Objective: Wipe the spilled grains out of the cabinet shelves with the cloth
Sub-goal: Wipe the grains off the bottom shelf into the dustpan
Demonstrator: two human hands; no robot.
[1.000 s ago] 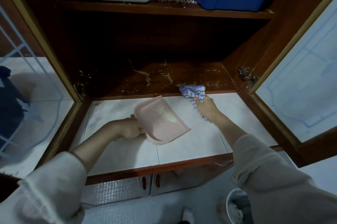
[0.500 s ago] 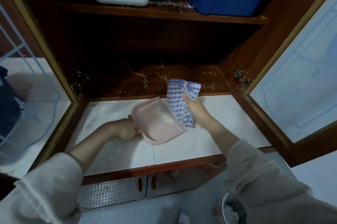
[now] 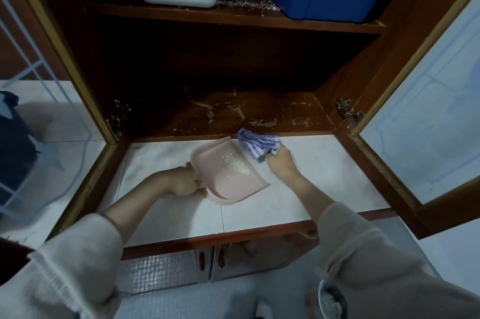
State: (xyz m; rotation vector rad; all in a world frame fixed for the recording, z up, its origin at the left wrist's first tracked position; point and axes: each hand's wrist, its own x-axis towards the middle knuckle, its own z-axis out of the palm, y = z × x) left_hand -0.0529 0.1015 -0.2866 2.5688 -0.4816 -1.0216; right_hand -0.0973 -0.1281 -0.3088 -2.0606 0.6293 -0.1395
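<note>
1. The right hand (image 3: 281, 163) should drag the cloth (image 3: 258, 143) slowly toward the dustpan (image 3: 228, 170), so the grains (image 3: 262, 123) fall in and do not scatter.
2. Its fingers grip the bunched cloth. The left hand (image 3: 181, 183) curls round the dustpan handle.
3. The cloth sits just past the fingertips, at the shelf (image 3: 285, 111) edge. Grains lie farther back, and some may hide in the dark.

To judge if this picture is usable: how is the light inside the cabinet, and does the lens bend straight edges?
Head view: the lower shelf fades into deep shadow at the back, while the tiled ledge is well lit; head view: the wide lens splays the door frames outward; head view: grains in the dustpan are sharp, the sleeves slightly soft.
</note>
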